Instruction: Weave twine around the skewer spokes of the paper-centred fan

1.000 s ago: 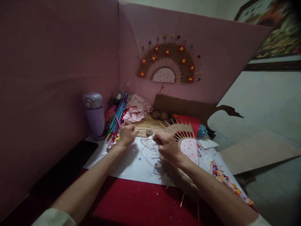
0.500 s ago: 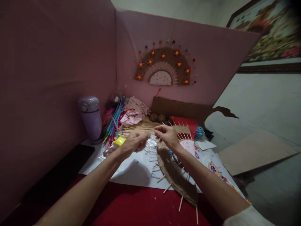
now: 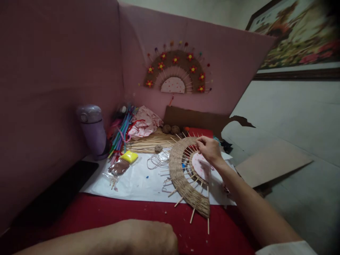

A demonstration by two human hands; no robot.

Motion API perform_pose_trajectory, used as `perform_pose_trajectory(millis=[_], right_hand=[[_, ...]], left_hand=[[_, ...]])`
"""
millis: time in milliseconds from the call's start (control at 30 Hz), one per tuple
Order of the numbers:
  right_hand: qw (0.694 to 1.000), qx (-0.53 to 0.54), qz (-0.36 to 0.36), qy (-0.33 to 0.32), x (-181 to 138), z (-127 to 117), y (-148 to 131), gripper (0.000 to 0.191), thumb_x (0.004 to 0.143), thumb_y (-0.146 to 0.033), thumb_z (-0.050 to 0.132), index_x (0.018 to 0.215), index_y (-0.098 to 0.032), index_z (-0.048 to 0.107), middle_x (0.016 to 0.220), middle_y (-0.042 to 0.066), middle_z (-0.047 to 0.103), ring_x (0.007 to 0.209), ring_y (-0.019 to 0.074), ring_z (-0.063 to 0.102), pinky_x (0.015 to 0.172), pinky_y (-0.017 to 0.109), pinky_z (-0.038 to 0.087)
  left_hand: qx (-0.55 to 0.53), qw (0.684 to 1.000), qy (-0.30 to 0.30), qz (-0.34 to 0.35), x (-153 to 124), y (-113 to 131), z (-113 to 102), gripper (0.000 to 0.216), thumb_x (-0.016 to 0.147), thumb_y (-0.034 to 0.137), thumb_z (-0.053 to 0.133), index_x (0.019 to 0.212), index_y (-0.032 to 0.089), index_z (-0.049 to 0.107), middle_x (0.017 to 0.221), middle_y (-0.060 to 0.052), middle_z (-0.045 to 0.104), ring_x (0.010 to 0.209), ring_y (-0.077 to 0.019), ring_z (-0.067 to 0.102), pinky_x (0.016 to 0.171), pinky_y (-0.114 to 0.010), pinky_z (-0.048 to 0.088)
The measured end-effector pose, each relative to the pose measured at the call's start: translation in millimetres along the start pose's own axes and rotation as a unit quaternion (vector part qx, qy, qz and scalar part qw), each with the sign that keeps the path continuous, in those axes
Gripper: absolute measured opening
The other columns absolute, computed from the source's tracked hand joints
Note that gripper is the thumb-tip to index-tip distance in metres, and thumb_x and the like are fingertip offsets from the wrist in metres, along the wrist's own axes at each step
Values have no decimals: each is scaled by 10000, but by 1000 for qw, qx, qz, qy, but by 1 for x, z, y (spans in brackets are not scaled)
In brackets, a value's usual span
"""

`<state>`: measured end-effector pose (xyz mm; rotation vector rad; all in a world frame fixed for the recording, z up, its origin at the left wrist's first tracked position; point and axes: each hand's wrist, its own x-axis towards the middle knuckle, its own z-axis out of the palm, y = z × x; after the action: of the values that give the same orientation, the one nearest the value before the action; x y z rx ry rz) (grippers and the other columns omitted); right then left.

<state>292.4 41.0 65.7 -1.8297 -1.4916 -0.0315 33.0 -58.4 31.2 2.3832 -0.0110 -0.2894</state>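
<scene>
A half-round woven twine fan (image 3: 183, 177) with wooden sticks poking out lies on white paper (image 3: 138, 180). Its centre is a pink dotted half-disc (image 3: 200, 166). My right hand (image 3: 209, 148) rests at the fan's far edge, fingers closed in a pinch on the sticks there. My left hand (image 3: 148, 237) lies low at the near edge on the red cloth (image 3: 127, 216), curled into a loose fist, nothing visible in it. Loose twine (image 3: 156, 161) lies on the paper left of the fan.
A lilac flask (image 3: 92, 129) stands at the left by the pink partition. Coloured pipe cleaners (image 3: 122, 132), a stick bundle (image 3: 148, 143), a yellow packet (image 3: 129, 156), a clear bag (image 3: 118, 168), crumpled pink paper (image 3: 145, 122) and a finished fan (image 3: 175, 72) on the wall are behind.
My left hand has let go and dropped back to the near edge. My right hand moved right along the fan's rim, and the fan now lies flatter and in full view.
</scene>
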Motion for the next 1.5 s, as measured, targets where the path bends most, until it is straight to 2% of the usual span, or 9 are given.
perform_pose_trajectory(millis=[167,300,567,867,1100,1233,1300,1400,1500], right_hand=[[993,-3,114,20,-16,-20,59,149,713,-251,545,631,-170,640,599,46,640,548,164,584,549,258,394],[979,69,190,-12,-28,-9,78,135,689,-298,624,643,-173,602,541,18,607,452,118,532,451,218,371],[899,308,296,-95,-34,4,61,235,664,-206,685,532,-155,497,402,-32,500,336,67,422,345,181,330],[821,467,322,-68,-34,-52,48,24,713,-104,591,692,-116,594,571,73,663,477,162,612,479,261,508],[760,584,285,21,-38,-55,25,88,773,-125,515,788,-175,586,689,19,685,667,153,660,652,284,563],[715,651,253,26,-51,-28,-8,105,704,-99,590,718,-201,572,684,-9,674,674,131,649,678,258,564],[659,706,260,26,-61,-15,-31,147,656,-66,616,696,-199,571,643,-21,662,649,121,638,690,253,563],[610,752,246,35,-78,2,-68,242,591,-27,636,752,-201,589,702,-29,678,719,127,644,743,267,552],[610,765,204,30,-96,16,-96,316,556,-63,691,829,-196,604,780,-22,687,757,146,643,801,305,525]], left_hand=[[-99,990,87,-45,-10,9,3,166,574,16,513,578,182,513,503,40,513,431,-82,413,434,-187,307],[-301,912,234,-153,-9,-5,-4,88,760,193,461,763,172,547,546,26,550,469,-91,472,456,-181,357],[-294,866,354,-194,-2,-33,-4,394,839,473,406,625,152,486,500,0,560,419,-77,452,418,-181,326],[-353,763,499,-209,-22,-57,-22,446,733,570,502,571,156,468,364,20,505,291,-61,368,322,-165,237],[-394,706,566,-159,-26,-65,-26,209,614,238,712,717,119,575,493,-4,611,339,-64,456,336,-144,285],[-410,730,532,-126,-9,-61,-24,412,540,121,763,937,109,655,836,-86,692,650,-140,629,522,-183,450],[-418,735,524,-103,4,-54,-27,557,559,161,775,1094,166,620,1028,-99,664,801,-184,635,581,-207,470],[-487,678,550,-1,24,-42,-38,508,651,243,743,1134,186,598,1180,-108,600,1046,-223,565,791,-254,459],[-583,593,544,115,35,-35,-54,352,786,373,608,1078,177,611,1153,-91,615,1120,-225,516,905,-326,420]])
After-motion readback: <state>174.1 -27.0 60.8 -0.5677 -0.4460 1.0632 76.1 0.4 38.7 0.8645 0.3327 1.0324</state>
